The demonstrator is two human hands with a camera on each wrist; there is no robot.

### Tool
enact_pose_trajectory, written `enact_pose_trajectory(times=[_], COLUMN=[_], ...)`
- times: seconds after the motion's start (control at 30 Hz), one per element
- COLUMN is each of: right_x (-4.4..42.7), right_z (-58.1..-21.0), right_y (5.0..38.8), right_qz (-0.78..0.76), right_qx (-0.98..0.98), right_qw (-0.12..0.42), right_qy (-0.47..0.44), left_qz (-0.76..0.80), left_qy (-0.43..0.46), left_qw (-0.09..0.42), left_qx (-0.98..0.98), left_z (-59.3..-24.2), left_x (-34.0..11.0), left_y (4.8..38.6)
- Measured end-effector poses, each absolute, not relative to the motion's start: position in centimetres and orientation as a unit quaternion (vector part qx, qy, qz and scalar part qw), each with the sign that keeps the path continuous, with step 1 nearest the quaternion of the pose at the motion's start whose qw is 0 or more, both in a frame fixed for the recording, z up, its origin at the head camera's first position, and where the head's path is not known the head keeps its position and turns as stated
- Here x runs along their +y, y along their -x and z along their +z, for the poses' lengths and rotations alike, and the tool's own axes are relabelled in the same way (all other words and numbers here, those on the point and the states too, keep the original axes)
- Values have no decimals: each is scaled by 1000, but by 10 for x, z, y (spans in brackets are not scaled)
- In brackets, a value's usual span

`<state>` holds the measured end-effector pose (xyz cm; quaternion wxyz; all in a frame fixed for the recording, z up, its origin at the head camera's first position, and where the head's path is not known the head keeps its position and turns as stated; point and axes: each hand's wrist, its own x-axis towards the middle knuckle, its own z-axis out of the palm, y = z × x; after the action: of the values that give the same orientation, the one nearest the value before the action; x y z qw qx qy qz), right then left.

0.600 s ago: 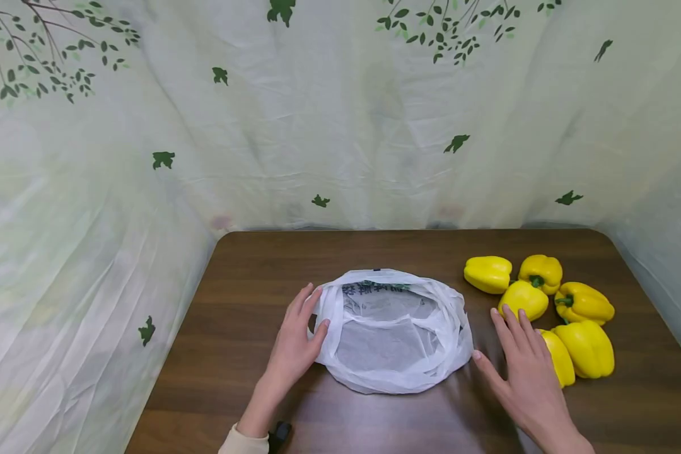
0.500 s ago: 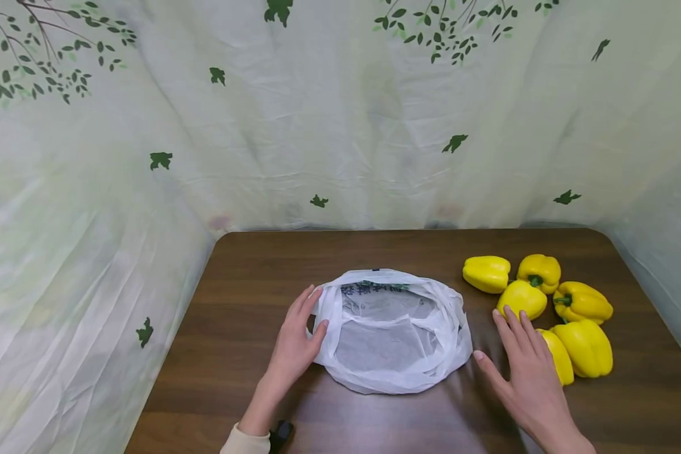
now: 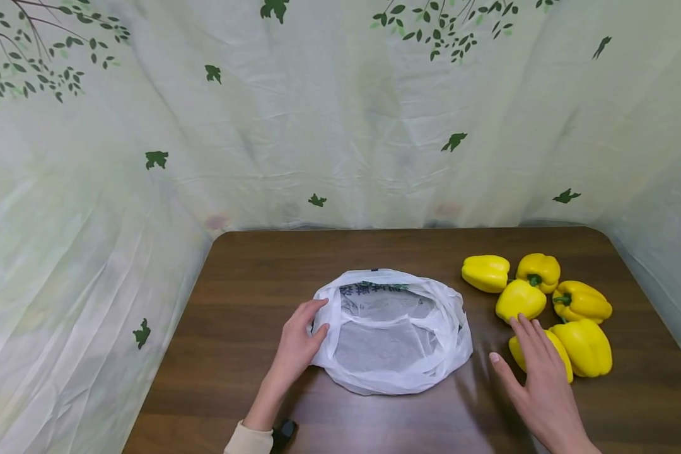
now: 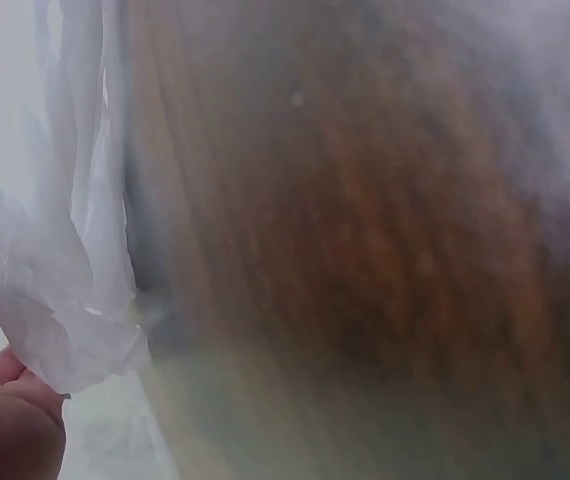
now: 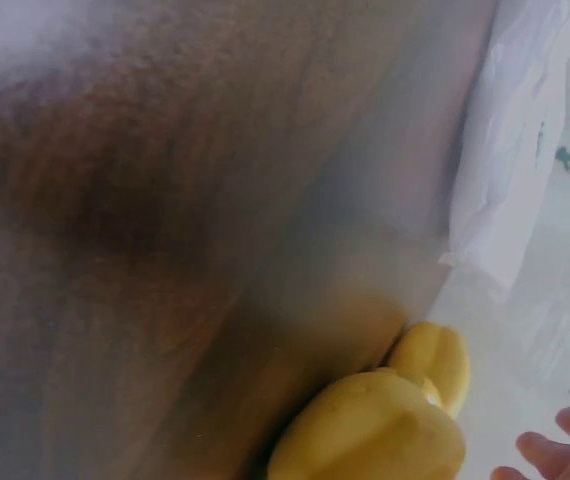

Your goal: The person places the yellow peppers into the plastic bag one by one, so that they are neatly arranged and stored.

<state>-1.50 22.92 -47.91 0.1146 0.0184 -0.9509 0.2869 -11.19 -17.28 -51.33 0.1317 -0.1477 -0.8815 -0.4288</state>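
Counter point(image 3: 250, 284): plastic bag point(image 3: 374, 380) was gripped by left hand point(image 3: 296, 345) alone; extended, empty right hand point(image 3: 545, 389) was shifted toward yellow bell peppers point(image 3: 521, 300).

open white bag point(image 3: 383, 347), six yellow peppers point(image 3: 520, 299) nearby

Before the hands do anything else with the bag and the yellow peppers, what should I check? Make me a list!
1. Bag mouth open: ok. The white bag gapes upward.
2. Peppers on the table: ok. Six yellow peppers lie on the table, right of the bag.
3. Left hand at the bag: ok. The left hand is at its left edge.
4. Left hand gripping firmly: cannot tell. The pictures don't show how tightly.
5. Right hand free: ok. The right hand holds nothing.
6. Pepper in the right hand's grip: not ok. Its fingers are stretched out over the nearest pepper, not curled around it.
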Motion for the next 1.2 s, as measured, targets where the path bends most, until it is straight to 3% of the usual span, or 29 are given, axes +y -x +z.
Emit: enact_pose_trajectory(times=[0.77,1.2], right_x=[255,270], right_z=[-485,-492], right_y=[6,4], right_qz=[306,293], right_qx=[-941,-948], right_qw=[140,105], right_qy=[23,68], left_qz=[-394,-437], left_qy=[139,102], left_qw=[117,93], left_qx=[-901,-889], left_z=[-516,-515], left_x=[-169,-170], left_y=[113,111])
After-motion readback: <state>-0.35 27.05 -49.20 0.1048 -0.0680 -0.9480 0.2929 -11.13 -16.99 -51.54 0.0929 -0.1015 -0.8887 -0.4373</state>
